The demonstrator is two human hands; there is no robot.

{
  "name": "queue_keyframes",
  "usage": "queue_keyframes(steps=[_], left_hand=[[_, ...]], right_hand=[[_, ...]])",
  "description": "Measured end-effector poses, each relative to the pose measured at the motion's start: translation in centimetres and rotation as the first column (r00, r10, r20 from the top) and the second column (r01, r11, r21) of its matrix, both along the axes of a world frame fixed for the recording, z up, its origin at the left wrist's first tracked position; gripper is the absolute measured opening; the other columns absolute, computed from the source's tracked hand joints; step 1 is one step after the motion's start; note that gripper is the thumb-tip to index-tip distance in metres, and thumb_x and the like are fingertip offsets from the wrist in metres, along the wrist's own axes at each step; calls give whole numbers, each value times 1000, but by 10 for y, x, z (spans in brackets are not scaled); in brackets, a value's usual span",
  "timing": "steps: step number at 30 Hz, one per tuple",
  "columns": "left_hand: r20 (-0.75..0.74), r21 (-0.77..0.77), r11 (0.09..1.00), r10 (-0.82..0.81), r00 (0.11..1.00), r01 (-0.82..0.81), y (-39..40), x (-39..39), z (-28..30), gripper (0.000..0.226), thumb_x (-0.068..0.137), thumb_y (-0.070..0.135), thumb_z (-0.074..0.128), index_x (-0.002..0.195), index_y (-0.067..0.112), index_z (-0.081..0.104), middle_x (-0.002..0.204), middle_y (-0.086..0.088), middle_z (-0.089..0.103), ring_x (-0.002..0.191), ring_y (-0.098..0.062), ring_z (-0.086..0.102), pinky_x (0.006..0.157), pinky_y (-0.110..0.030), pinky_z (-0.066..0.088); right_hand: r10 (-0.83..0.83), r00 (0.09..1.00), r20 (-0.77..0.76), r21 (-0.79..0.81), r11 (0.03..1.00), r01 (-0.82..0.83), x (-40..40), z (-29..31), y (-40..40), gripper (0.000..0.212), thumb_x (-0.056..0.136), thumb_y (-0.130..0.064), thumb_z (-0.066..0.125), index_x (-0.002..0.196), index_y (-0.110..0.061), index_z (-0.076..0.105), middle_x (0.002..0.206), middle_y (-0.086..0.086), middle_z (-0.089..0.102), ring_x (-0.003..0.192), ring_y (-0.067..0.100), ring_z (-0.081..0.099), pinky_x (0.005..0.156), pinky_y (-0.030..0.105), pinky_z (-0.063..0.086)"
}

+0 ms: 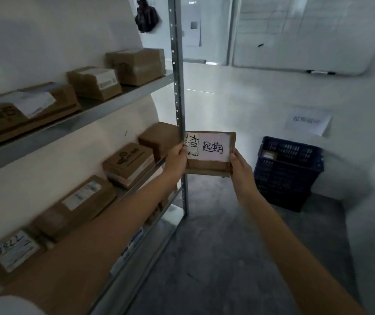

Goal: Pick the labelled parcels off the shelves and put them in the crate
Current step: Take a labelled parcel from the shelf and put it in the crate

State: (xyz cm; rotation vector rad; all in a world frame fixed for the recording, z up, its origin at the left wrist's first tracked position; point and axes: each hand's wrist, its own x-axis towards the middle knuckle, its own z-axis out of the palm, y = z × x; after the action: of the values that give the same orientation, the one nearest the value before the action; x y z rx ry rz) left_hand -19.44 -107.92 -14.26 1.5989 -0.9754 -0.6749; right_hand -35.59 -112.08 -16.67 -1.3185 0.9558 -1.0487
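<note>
We've got one labelled parcel gripped btwn left hand & right hand; crate nearby, holds something already, more boxes on shelves

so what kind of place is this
Most likely a small parcel storeroom or pickup point: metal shelving lined with labelled cardboard parcels, a dark plastic crate on the floor by the wall, and both hands holding a parcel with a handwritten label.

Small parcel storeroom, metal shelving lined with labelled cardboard parcels, plastic crate on concrete floor
</note>
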Motion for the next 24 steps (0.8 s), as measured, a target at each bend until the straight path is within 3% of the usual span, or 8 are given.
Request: queue_keyframes(steps=[3,6,8,13,24], left_hand=[[16,42,998,-54,998,53,-41,-19,-15,34,103,13,33,127,5,56,127,-13,60,111,-21,56,91,-27,46],[32,86,992,-101,994,98,-87,-41,-32,35,103,16,33,129,11,56,127,-8,61,105,-15,54,83,-21,43],[21,82,986,-148,989,146,-121,-53,-39,35,102,17,33,126,13,58,126,-7,62,108,-18,56,90,-29,48],[-35,100,966,-236,971,238,-219,-79,-52,34,101,17,33,117,12,63,117,-7,65,108,-24,59,97,-42,48],[-137,191,911,-343,929,365,-440,-123,-72,35,101,16,32,119,14,62,118,-8,66,106,-23,60,97,-43,49]], right_hand=[[-27,1000,-8,46,999,28,-23,-14,-31,39,104,-28,35,141,-25,47,134,4,58,123,21,54,106,43,44],[-108,994,-19,92,990,109,-48,-29,-71,39,104,-30,38,142,-28,46,135,1,56,121,18,53,104,37,43],[-148,989,-30,102,983,150,-64,-38,-100,38,103,-29,40,140,-30,48,131,-1,57,116,15,54,99,31,43],[-221,973,-68,132,965,229,-93,-62,-194,40,102,-30,42,141,-26,48,133,3,57,122,21,53,107,45,42],[-331,935,-125,192,917,350,-138,-83,-382,41,101,-33,41,142,-30,46,134,-2,57,123,18,52,108,43,42]])
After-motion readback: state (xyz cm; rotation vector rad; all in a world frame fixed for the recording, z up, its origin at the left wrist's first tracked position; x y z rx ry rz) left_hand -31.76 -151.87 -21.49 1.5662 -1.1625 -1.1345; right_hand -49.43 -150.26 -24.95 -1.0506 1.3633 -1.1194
